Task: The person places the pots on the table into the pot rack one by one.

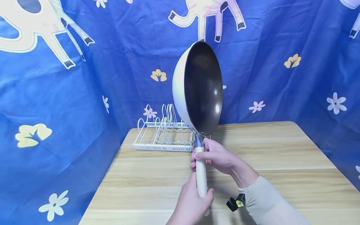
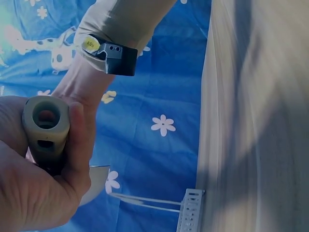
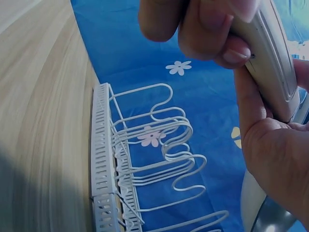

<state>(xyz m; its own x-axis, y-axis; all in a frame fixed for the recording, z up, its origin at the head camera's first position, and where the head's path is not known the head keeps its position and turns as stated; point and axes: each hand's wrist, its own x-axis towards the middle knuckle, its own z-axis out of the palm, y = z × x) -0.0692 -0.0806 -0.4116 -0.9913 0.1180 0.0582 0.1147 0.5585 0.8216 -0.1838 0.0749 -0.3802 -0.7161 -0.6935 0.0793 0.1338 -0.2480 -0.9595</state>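
A deep wok (image 1: 203, 87), white outside and black inside, is held up on its edge above the table, its opening turned to the right. My left hand (image 1: 190, 198) grips the lower part of the white handle (image 1: 201, 170). Higher up, near the metal neck, my right hand (image 1: 216, 156) holds the same handle between thumb and fingers. The left wrist view shows the handle's hollow end (image 2: 47, 116) poking out of the left fist. In the right wrist view the right-hand fingers (image 3: 207, 24) wrap the handle (image 3: 270, 58).
A white wire rack (image 1: 163, 147) with upright loops stands at the back left of the wooden table (image 1: 267, 175), just behind and left of the wok. Blue patterned cloth (image 1: 135, 62) hangs behind and at both sides. A black camera mount (image 1: 236, 203) sits on the right wrist.
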